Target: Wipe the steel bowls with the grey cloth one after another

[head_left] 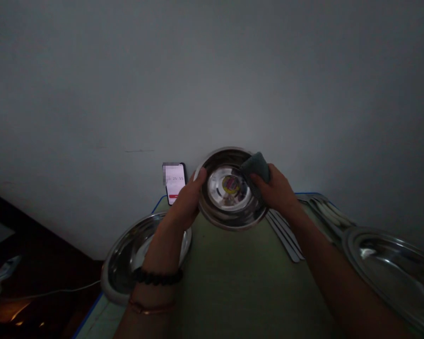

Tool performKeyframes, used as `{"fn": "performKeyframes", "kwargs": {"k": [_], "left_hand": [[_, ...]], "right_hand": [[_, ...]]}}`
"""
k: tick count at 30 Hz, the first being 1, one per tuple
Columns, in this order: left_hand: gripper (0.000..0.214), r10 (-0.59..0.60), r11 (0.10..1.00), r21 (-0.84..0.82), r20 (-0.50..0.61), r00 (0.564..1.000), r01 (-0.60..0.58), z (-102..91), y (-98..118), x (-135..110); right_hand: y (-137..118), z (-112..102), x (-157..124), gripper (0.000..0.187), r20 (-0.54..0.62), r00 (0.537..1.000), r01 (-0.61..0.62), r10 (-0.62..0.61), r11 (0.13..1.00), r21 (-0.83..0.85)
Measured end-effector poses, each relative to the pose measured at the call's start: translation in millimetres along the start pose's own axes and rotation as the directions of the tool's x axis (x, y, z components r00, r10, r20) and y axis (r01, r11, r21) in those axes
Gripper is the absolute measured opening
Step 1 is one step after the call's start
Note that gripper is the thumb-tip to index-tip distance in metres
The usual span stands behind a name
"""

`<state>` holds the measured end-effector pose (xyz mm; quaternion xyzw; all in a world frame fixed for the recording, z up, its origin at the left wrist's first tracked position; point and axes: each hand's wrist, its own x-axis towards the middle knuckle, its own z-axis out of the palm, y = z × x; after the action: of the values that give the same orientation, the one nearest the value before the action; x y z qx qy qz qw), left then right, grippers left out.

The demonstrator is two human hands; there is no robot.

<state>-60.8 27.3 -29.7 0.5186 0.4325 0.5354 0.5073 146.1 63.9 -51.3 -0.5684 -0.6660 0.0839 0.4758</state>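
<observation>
A shiny round steel basin [215, 214] with a yellow and pink sticker [231, 184] at its centre is held up, tilted so its inside faces me. My left hand [191, 197] grips its left rim, thumb on the inner side and the other fingers hidden behind. In my right hand [279, 190] is a folded grey-green cloth [256, 167], pressed against the basin's upper right rim and inner wall. Both hands are closed. Dark beads and a reddish bracelet circle my left wrist.
Another steel basin [116, 263] rests at the table's left, and a larger one [385, 263] at the right. Several pieces of metal cutlery [286, 238] lie behind my right forearm. A phone [175, 183] showing a timer leans on the wall behind the green table [226, 287].
</observation>
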Motion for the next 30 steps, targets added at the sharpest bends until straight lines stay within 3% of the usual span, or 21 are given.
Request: {"fn": "performKeyframes", "kwargs": {"k": [3,5,9,13,16,22,25,28,30], "left_hand": [[0.056,0.063,0.990,-0.119,-0.068,0.996,-0.070,3.4,-2,4],[0.055,0.036,0.978,-0.204,-0.084,0.996,-0.053,7.1,-1,6],[0.053,0.001,0.954,-0.300,-0.013,1.000,-0.005,12.1,-1,5],[0.054,0.025,0.973,-0.230,0.063,0.998,-0.010,8.9,-4,3],[0.056,-0.001,0.993,-0.118,0.148,0.989,0.019,5.4,-5,-1],[0.050,-0.009,0.998,0.068,0.236,0.972,-0.007,3.0,6,-10],[0.046,-0.048,0.994,0.110,0.291,0.955,0.016,0.6,8,-13],[0.047,-0.104,0.993,0.085,0.238,0.966,0.086,-3.7,8,-13],[0.051,-0.129,0.991,0.049,0.149,0.980,0.123,-6.5,7,-11]], "right_hand": [[-2,9,-3,0.030,0.043,0.996,-0.085,0.083,0.996,0.033],[-4,12,-5,0.034,0.084,0.989,-0.124,0.120,0.992,0.033],[-1,14,-5,0.036,0.087,0.993,-0.078,0.078,0.997,-0.002],[5,11,0,0.033,-0.031,1.000,-0.001,-0.001,0.999,-0.037],[7,4,4,0.030,-0.050,0.999,0.010,-0.011,1.000,-0.019],[5,-10,4,0.024,0.151,0.978,0.148,-0.144,0.989,-0.017],[0,-9,2,0.026,0.189,0.956,0.228,-0.223,0.974,-0.007],[-5,-5,1,0.029,0.137,0.957,0.251,-0.256,0.966,0.053],[-6,-2,2,0.033,0.036,0.980,0.190,-0.195,0.975,0.118]]}}
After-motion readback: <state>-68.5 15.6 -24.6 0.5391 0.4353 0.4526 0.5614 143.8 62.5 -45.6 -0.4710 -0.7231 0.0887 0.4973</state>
